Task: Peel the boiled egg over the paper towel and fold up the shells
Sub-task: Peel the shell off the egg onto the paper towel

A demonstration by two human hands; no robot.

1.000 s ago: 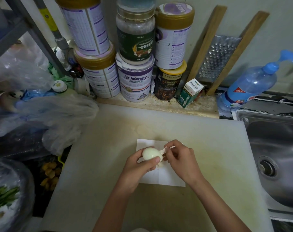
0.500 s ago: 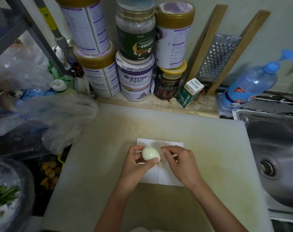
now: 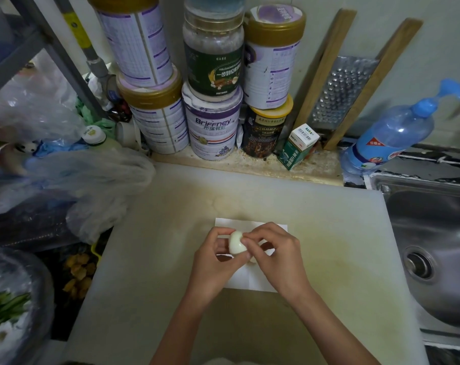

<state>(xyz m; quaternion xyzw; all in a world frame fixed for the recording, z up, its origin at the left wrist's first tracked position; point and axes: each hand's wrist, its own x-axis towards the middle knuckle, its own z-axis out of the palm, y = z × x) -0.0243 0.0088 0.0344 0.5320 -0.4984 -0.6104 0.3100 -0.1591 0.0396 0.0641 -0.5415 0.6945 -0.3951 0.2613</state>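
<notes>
From the head camera, looking down, the left hand is gripping the boiled egg, its fingers curling around the egg's left side and its thumb reaching in under it. The egg is showing a smooth, pale surface and is being held just above the paper towel, which is lying flat on the white cutting board near the board's middle. The right hand is coming in from the other side with its fingers curled tight, thumb and forefinger pinching at the egg's upper right edge; whether a bit of shell is sitting between those fingertips cannot be told. A small pale scrap is showing just below the egg, between the two hands, too hidden to identify. Both forearms are reaching up from the lower edge of the picture. Behind the board, stacked tins and jars are standing against the wall, with a small green carton leaning beside them and a metal grater in a wooden frame propped up further right. A blue pump bottle is standing at the corner of the steel sink on the right, and crumpled plastic bags are lying to the left of the board.
</notes>
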